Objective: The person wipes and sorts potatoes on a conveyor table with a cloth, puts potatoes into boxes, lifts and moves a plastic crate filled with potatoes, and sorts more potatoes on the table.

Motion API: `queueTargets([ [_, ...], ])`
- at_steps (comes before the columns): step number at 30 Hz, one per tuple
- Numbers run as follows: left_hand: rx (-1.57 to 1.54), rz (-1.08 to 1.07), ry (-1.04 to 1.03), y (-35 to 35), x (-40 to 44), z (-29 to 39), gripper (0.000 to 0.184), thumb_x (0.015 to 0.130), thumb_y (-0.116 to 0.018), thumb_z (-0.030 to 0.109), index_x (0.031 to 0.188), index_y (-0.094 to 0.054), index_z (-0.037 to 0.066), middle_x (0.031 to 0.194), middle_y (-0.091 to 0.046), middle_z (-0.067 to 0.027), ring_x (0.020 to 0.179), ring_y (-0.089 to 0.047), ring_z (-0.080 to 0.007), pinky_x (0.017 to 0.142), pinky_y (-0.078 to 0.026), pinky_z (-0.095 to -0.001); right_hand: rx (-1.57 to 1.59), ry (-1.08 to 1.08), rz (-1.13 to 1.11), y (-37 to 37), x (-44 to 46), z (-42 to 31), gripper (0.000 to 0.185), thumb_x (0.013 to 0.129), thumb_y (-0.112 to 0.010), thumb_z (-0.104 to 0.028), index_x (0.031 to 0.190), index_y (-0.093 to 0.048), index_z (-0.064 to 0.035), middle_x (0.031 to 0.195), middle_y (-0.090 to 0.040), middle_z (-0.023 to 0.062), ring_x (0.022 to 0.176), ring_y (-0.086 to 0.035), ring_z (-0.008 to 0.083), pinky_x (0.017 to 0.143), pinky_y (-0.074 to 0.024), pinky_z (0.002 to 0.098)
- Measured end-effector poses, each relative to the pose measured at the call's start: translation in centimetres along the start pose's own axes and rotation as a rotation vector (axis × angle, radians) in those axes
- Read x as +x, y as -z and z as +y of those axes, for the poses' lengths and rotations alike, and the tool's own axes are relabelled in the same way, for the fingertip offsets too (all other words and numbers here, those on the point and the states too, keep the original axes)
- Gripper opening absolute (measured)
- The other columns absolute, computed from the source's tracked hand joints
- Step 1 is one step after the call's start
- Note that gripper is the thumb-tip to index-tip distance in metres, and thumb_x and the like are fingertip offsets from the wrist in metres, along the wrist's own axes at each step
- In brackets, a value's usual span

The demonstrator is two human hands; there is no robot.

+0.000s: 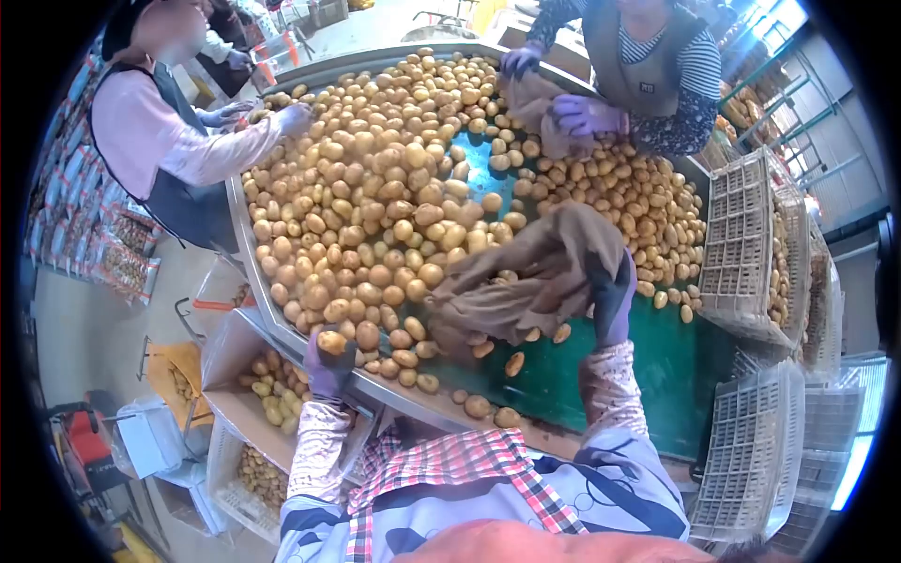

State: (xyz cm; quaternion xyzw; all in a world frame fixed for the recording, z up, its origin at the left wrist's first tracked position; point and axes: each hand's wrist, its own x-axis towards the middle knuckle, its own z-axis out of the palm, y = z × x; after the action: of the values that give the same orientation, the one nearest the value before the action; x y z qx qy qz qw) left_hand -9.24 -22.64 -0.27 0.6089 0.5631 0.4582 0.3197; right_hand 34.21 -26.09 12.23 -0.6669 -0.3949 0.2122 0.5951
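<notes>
Brown cloth (526,272) drapes in folds over potatoes (375,188) on the green-topped table (657,366), its right end bunched in the closed, purple-gloved right hand (612,291). The left hand (330,371), gloved too, curls around a single potato (331,342) at the table's near edge, beside a cardboard box (232,380). Across the table, a co-worker (648,80) grips a second cloth (537,98). Slatted crates (737,239) stand at the right.

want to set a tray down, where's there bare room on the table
Widest is the green tabletop between the right forearm, the potatoes beyond and the crates. A narrower strip, with stray potatoes, separates the cloth from the near edge. The blue patch is ringed by potatoes; the left side is crowded.
</notes>
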Motion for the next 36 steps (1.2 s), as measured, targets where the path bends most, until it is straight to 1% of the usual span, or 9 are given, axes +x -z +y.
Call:
queueTargets([
  [5, 0.242, -0.015, -0.068, -1.5, 0.8, 0.1, 0.038, 0.072, -0.079, 0.022, 0.100, -0.060, 0.004, 0.088, -0.061, -0.0140, 0.077, -0.061, -0.0328, 0.069, -0.050, -0.0396, -0.961, 0.283, -0.087, -0.5, -6.4, 20.1, 0.089, 0.076, -0.073, -0.040, 0.142, -0.027, -0.0012, 0.141, -0.032, 0.0292, 0.132, -0.030, 0.0430, 0.107, -0.0285, 0.0466],
  [7, 0.286, -0.015, -0.074, -1.6, 1.5, 3.4, 0.040, 0.072, -0.079, 0.022, 0.101, -0.060, 0.003, 0.088, -0.062, -0.0135, 0.080, -0.062, -0.0314, 0.072, -0.050, -0.0382, -1.146, 0.125, -0.087, -5.3, -8.5, 14.9, 0.096, 0.073, -0.072, -0.046, 0.144, -0.024, -0.0020, 0.140, -0.030, 0.0328, 0.131, -0.028, 0.0495, 0.108, -0.0250, 0.0498],
  [12, 0.298, -0.059, 0.004, -1.9, 1.0, 0.5, 0.042, 0.071, -0.081, 0.021, 0.103, -0.060, 0.002, 0.089, -0.062, -0.0117, 0.080, -0.062, -0.0255, 0.072, -0.051, -0.0355, -1.106, 0.146, -0.288, -14.0, -2.0, 10.0, 0.040, 0.084, -0.057, -0.029, 0.120, -0.052, -0.0127, 0.129, -0.039, 0.0228, 0.119, -0.037, 0.0452, 0.096, -0.0314, 0.0575],
  [15, 0.221, -0.080, 0.098, -2.0, 1.0, 0.5, 0.041, 0.071, -0.081, 0.021, 0.102, -0.061, 0.002, 0.089, -0.062, -0.0109, 0.077, -0.062, -0.0225, 0.069, -0.051, -0.0343, -1.209, 0.467, 0.035, -21.3, 3.6, 14.0, 0.037, 0.082, -0.056, -0.027, 0.119, -0.054, -0.0216, 0.126, -0.045, 0.0147, 0.119, -0.041, 0.0380, 0.092, -0.0333, 0.0604],
  [24, 0.082, -0.086, 0.182, -2.1, 0.8, 1.1, 0.039, 0.074, -0.080, 0.018, 0.102, -0.058, 0.003, 0.090, -0.061, -0.0056, 0.077, -0.058, -0.0145, 0.067, -0.050, -0.0296, -0.884, 0.488, 0.022, -28.9, 13.2, 11.5, 0.011, 0.082, -0.052, -0.021, 0.085, -0.062, -0.0189, 0.095, -0.056, 0.0078, 0.098, -0.051, 0.0285, 0.074, -0.0363, 0.0491],
  [31, 0.201, -0.074, 0.106, -1.8, 0.8, 0.0, 0.039, 0.073, -0.080, 0.029, 0.094, -0.060, 0.002, 0.076, -0.060, -0.0053, 0.068, -0.056, -0.0150, 0.064, -0.048, -0.0310, -0.538, 0.428, -0.423, -18.7, 2.5, 10.9, 0.039, 0.061, -0.074, -0.018, 0.097, -0.063, -0.0141, 0.100, -0.057, 0.0080, 0.105, -0.053, 0.0297, 0.083, -0.0398, 0.0444],
  [33, 0.225, -0.095, 0.108, -1.9, 1.0, 0.9, 0.040, 0.074, -0.080, 0.032, 0.093, -0.061, 0.002, 0.076, -0.060, -0.0056, 0.067, -0.055, -0.0151, 0.062, -0.048, -0.0315, -0.343, 0.319, -0.378, -13.4, 0.6, 9.9, 0.027, 0.063, -0.073, -0.011, 0.088, -0.062, -0.0088, 0.084, -0.060, 0.0061, 0.083, -0.059, 0.0239, 0.071, -0.0459, 0.0360],
  [34, 0.269, -0.118, 0.116, -1.8, 1.3, 1.9, 0.040, 0.074, -0.079, 0.034, 0.092, -0.061, 0.003, 0.076, -0.061, -0.0074, 0.066, -0.055, -0.0178, 0.062, -0.048, -0.0331, 0.203, -0.234, -0.406, -10.4, -0.6, 10.4, 0.024, 0.068, -0.072, -0.003, 0.090, -0.062, -0.0037, 0.088, -0.062, 0.0042, 0.082, -0.059, 0.0172, 0.069, -0.0472, 0.0322],
  [36, 0.341, -0.133, 0.035, -1.8, 1.4, 1.0, 0.043, 0.074, -0.077, 0.038, 0.094, -0.062, 0.003, 0.081, -0.062, -0.0129, 0.069, -0.059, -0.0263, 0.064, -0.049, -0.0370, 0.102, -0.289, -0.224, -3.7, -3.2, 9.2, 0.035, 0.072, -0.070, 0.001, 0.105, -0.060, 0.0010, 0.093, -0.064, 0.0053, 0.085, -0.060, 0.0150, 0.072, -0.0509, 0.0287],
])
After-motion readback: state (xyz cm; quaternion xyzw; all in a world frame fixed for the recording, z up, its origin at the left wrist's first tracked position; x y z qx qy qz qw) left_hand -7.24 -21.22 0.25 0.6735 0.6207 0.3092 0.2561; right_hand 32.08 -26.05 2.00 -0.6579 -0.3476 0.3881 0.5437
